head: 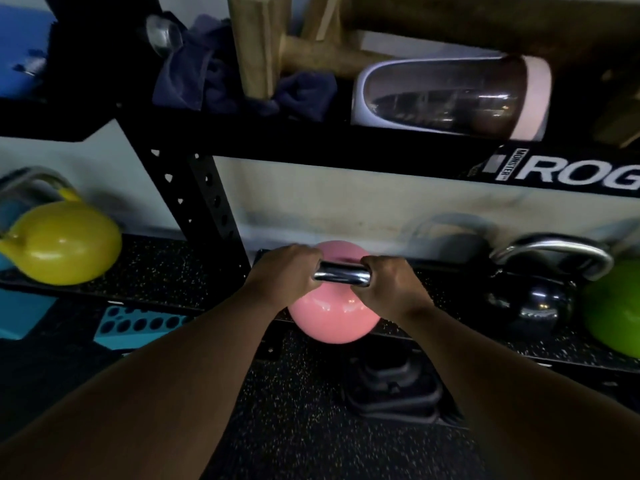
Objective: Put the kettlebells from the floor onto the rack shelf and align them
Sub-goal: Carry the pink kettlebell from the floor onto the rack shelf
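Observation:
A pink kettlebell (332, 317) with a chrome handle hangs at the front edge of the low rack shelf (450, 336). My left hand (284, 275) grips the left end of the handle and my right hand (391, 289) grips the right end. A black kettlebell (533, 299) and a green kettlebell (613, 306) stand on the shelf to the right. A yellow kettlebell (62, 240) sits on the neighbouring low shelf at the left.
A black rack upright (204, 202) with holes stands just left of my hands. The upper shelf (311, 140) holds dark cloths, wooden blocks and a white-framed container. A black plate or mount (391, 389) lies on the speckled rubber floor below. Teal blocks (138, 327) lie at the left.

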A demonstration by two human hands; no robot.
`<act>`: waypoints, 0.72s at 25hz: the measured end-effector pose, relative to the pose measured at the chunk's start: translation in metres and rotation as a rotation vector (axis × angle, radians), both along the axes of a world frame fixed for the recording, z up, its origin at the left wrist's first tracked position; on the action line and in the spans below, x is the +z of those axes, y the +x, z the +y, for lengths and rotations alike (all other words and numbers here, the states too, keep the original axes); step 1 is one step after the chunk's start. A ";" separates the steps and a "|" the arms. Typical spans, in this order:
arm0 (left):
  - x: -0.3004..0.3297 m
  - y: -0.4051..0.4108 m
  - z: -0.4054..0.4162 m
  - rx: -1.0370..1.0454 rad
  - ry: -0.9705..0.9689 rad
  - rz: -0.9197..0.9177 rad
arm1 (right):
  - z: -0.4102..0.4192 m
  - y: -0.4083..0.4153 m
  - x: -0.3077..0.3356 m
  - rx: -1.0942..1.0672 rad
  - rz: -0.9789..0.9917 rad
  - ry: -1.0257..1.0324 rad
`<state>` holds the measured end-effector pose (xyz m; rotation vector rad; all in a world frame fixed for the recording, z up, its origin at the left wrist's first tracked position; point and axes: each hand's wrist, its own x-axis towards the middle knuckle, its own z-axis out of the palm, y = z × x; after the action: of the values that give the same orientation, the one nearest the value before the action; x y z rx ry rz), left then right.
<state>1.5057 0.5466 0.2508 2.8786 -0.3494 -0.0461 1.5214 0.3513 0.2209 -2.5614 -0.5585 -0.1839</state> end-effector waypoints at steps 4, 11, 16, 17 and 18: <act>-0.004 0.028 0.005 0.031 -0.032 -0.004 | 0.005 0.024 0.000 -0.010 0.042 -0.015; -0.013 0.063 0.005 0.062 -0.157 0.006 | 0.008 0.056 0.000 -0.100 0.146 0.010; -0.024 0.087 0.007 0.108 -0.220 -0.034 | 0.015 0.074 0.001 -0.147 0.177 0.041; -0.026 0.090 0.007 0.121 -0.222 -0.037 | 0.016 0.076 0.000 -0.152 0.182 0.048; -0.028 0.093 0.007 0.137 -0.221 -0.038 | 0.017 0.079 0.000 -0.157 0.188 0.054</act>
<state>1.5991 0.5540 0.2227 2.6789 -0.1522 0.0668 1.6000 0.3688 0.2206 -2.5350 -0.2793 -0.0115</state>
